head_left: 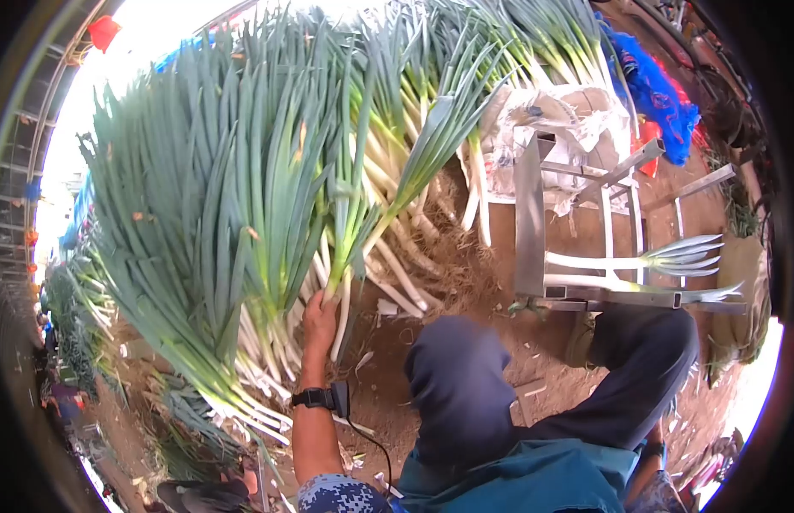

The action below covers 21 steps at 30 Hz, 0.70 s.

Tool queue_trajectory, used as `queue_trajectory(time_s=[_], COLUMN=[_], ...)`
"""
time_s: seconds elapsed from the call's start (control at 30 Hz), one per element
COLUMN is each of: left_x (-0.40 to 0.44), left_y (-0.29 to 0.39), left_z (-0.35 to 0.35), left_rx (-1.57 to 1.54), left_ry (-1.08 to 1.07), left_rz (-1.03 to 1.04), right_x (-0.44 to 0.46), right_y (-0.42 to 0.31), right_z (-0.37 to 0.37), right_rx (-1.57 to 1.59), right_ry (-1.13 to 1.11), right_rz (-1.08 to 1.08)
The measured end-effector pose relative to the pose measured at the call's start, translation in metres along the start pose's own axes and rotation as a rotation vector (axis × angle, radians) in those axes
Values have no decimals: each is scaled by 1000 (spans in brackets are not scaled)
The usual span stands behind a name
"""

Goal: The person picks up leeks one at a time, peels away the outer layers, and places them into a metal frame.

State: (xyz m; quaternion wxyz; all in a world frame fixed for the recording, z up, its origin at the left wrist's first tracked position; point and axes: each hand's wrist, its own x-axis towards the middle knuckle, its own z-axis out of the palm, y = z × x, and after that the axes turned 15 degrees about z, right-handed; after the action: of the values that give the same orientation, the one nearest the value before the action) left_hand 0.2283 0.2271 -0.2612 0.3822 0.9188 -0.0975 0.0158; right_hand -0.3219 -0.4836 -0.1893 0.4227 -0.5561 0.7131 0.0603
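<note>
My left hand (320, 318), with a black strap on the wrist, reaches into a large heap of long green onions (217, 179). Its fingers are closed round the white stem of a green onion (337, 269) at the heap's near right edge. Low on the right, my right hand (656, 430) shows only in part beside my bent knee, and its fingers are hidden. Two trimmed green onions (593, 262) lie across a metal frame (529, 218) in front of my right knee.
More rooted green onions (397, 179) lie behind, near a white sack (576, 115). Blue netting (649, 94) hangs at the back right. Scraps litter the brown ground (371, 385). A cable (375, 436) runs from my left wrist. Another person's legs (204, 496) show at lower left.
</note>
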Motion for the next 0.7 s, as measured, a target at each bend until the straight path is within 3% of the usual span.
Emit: queue_trajectory(time_s=[0.07,0.13,0.27,0.33,0.43,0.47,0.5,0.53,0.6,0.7], left_x=[-1,-3,-10,-12,-11,-7,1,10,27,51], left_y=[58,86,143,159,202,218,236,255,305,384], left_z=[-32,-53,-93,-100,-108,-109,-105,-98,-85,-54], left_rx=[-381,-724,-1181,-1093,-807,-742,-681,-634,-411,-359], left_ry=[-24,30,8,-14,-22,3,21,25,88,-10], left_rz=[-213,-298,-250,-179,-8,83,176,272,425,582], right_x=[8,17,33,39,-53,-68,-115,-176,-274,-372], right_y=[-6,-17,-69,-106,-206,-236,-271,-296,-352,-421], right_z=[0,-3,-13,-36,-45,-60,-44,-34,1,58], right_rx=[13,16,28,77,184,37,326,191,43,-157], right_ry=[-8,-13,-9,-31,272,428,271,290,301,318], right_rz=[-50,-122,-340,-496,-819,-1002,-1077,-1099,-1430,-2135])
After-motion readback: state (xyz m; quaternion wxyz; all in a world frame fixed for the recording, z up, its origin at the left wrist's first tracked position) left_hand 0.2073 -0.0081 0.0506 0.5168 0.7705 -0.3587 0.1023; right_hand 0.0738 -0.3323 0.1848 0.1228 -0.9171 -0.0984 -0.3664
